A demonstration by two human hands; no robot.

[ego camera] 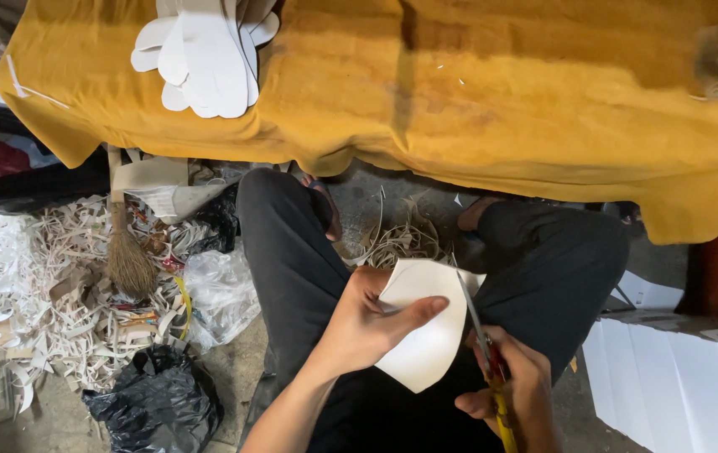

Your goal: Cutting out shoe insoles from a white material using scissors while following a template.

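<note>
Left hand (367,323) pinches a white sheet (423,334); right hand (518,386) grips scissors (483,340) cutting its edge, over the lap.

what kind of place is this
Probably a small handcraft workshop that cuts shapes from white sheet. The left hand holds a white piece while the right hand works scissors; cut-out shapes lie on a yellow cloth, and offcuts cover the floor.

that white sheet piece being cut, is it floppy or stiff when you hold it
Probably semi-stiff: the white sheet piece keeps its shape beyond the left hand, curving gently without drooping. It seems light, since a thumb-and-finger pinch supports it. The scissors in the right hand could make it flex.
</note>
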